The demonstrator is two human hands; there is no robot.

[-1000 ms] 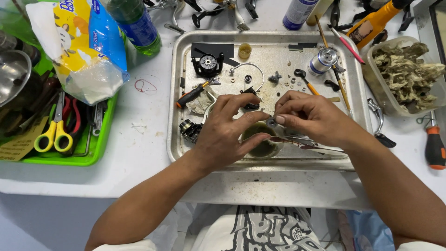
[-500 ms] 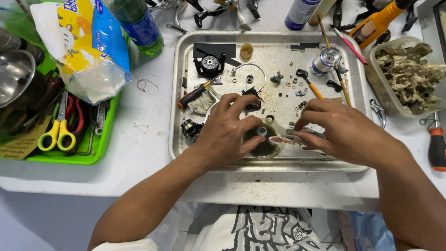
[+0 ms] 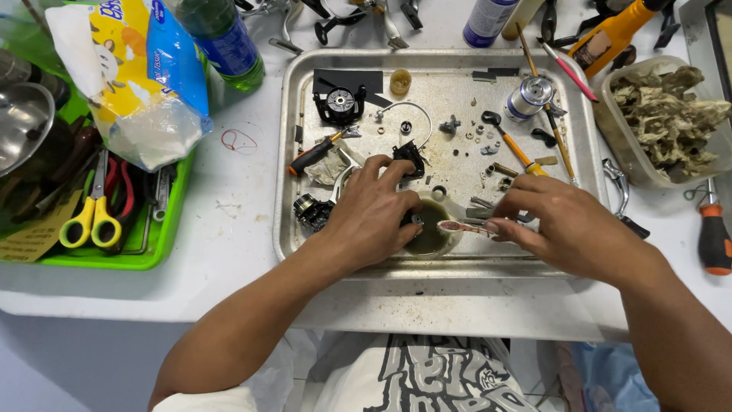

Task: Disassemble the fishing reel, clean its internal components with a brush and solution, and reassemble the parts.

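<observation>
Sitting across the white table (image 3: 229, 229), the metal tray (image 3: 290, 152) is in the same place as in both earlier frames, loose parts scattered over it. Compared with a second ago the right hand (image 3: 568, 229) has pulled away to the right of the left hand (image 3: 374, 210); then the two were bunched together over the small cup of dark oily liquid (image 3: 428, 236), now they are apart with the cup showing between them near the tray's front edge. Left hand stays put, fingers curled and pressed down on a small dark part at the cup's left rim; what exactly it pinches is hidden. Right thumb and forefinger pinch the thin brush-like tool (image 3: 461, 226) at its right end. Tool lies almost level, long axis left-right, tip pointing left over the cup's rim, handle end in the fingers. Black screwdriver (image 3: 314, 155) lies upper left on the tray, untouched.
</observation>
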